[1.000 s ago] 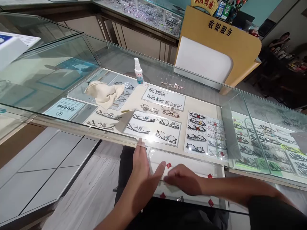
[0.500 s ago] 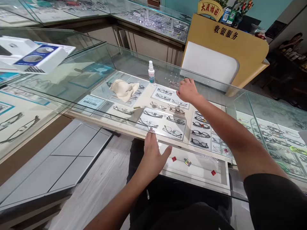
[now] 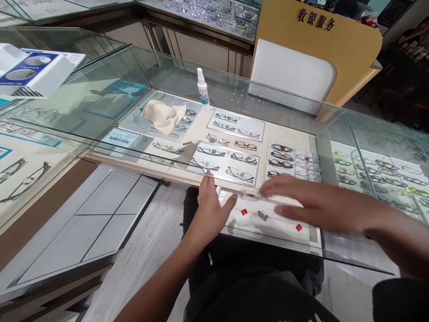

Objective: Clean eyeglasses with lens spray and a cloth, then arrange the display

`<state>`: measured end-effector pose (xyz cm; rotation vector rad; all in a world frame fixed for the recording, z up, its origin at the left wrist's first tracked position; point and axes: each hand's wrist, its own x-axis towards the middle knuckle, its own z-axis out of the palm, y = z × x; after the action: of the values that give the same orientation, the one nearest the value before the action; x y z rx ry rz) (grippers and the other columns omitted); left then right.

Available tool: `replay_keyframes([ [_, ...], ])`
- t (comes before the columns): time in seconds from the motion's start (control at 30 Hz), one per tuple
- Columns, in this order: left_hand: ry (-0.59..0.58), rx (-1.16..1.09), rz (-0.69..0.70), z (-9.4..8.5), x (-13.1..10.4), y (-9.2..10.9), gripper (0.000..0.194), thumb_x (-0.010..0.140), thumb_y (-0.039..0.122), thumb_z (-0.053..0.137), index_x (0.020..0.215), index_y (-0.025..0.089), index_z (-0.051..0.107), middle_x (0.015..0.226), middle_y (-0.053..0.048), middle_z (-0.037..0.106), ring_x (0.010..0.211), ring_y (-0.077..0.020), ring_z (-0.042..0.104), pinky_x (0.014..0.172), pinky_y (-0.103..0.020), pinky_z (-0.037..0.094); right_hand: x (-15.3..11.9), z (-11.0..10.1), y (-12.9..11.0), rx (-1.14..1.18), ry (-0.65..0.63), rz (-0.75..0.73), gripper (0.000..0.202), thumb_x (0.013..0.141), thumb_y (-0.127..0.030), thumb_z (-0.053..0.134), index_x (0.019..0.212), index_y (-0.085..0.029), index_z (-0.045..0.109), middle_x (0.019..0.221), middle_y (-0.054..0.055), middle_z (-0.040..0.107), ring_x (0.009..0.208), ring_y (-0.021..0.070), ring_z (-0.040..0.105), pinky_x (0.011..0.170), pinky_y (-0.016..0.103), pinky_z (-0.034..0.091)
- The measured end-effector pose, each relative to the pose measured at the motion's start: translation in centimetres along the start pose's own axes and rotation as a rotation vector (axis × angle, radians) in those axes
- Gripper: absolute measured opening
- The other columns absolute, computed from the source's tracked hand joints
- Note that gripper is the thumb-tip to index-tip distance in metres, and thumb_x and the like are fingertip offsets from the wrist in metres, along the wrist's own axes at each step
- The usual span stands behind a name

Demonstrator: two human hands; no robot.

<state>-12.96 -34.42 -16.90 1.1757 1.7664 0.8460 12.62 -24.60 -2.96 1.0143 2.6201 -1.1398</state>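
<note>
My left hand [image 3: 212, 209] rests its fingertips at the front edge of the glass counter [image 3: 187, 166], its thumb spread away from the fingers. It holds nothing. My right hand [image 3: 311, 203], blurred by motion, reaches in from the right over the open drawer [image 3: 234, 226]. Its fingers are stretched out, the thumb apart below them, and I see nothing between them. In the drawer are a red tag [image 3: 244, 212], a small grey tag [image 3: 262, 215] and another red tag [image 3: 299, 227]. Under the glass, near my left fingertips, lies a white card [image 3: 226, 167] with several eyeglasses.
A white spray bottle [image 3: 203, 89] and a crumpled beige cloth [image 3: 163, 117] are on the counter. Brown-framed eyeglasses [image 3: 246, 145] and several rows of frames lie under the glass. At the left is a white and blue box [image 3: 36, 74]. Behind stands a yellow cashier desk [image 3: 288, 27].
My right hand has drawn back from the counter's far side to above the drawer. The reddish frame by its fingers is no longer visible there. My left hand has stayed. The view has tilted down.
</note>
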Motion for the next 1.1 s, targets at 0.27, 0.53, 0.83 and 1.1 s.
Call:
replay_keyframes([
  [0.27, -0.009, 0.024, -0.040, -0.2, -0.1, 0.4, 0.106, 0.103, 0.055, 0.067, 0.184, 0.017, 0.010, 0.193, -0.017, 0.004, 0.181, -0.0337, -0.005, 0.146, -0.060, 0.007, -1.5, 10.5, 4.5, 0.109, -0.108, 0.114, 0.053, 0.114, -0.053, 0.043, 0.148, -0.024, 0.072, 0.161, 0.015, 0.068, 0.153, 0.0321, 0.061, 0.128, 0.049, 0.052],
  [0.53, 0.049, 0.015, -0.028, 0.3, 0.1, -0.7, 0.106, 0.101, 0.055, 0.070, 0.184, 0.022, 0.015, 0.194, -0.013, 0.007, 0.181, -0.0349, 0.002, 0.146, -0.061, 0.010, 12.5, 14.6, 12.1, -0.361, 0.343, 0.271, 0.088, 0.111, -0.056, 0.044, 0.176, 0.003, 0.030, 0.190, 0.023, 0.024, 0.179, 0.0441, 0.008, 0.148, 0.060, 0.005],
  [0.83, 0.018, -0.002, -0.016, 0.1, 0.0, -2.7, 0.109, 0.103, 0.061, 0.070, 0.185, 0.028, 0.008, 0.194, -0.013, 0.003, 0.180, -0.0369, -0.001, 0.144, -0.066, 0.011, 26.7, 7.7, 18.9, -0.373, 0.735, 0.239, 0.101, 0.110, -0.076, 0.013, 0.178, -0.004, 0.032, 0.189, 0.020, 0.029, 0.179, 0.0435, 0.008, 0.145, 0.064, -0.004],
  [1.1, 0.039, -0.020, -0.085, 0.6, -1.1, -1.1, 0.098, 0.108, 0.059, 0.060, 0.185, 0.035, 0.003, 0.194, -0.009, 0.002, 0.178, -0.0386, 0.019, 0.135, -0.061, 0.041, 32.6, 2.7, 23.0, -0.336, 0.690, 0.370, 0.097, 0.112, -0.071, 0.015, 0.170, 0.000, 0.048, 0.188, 0.015, 0.034, 0.179, 0.0427, 0.009, 0.146, 0.063, -0.005],
])
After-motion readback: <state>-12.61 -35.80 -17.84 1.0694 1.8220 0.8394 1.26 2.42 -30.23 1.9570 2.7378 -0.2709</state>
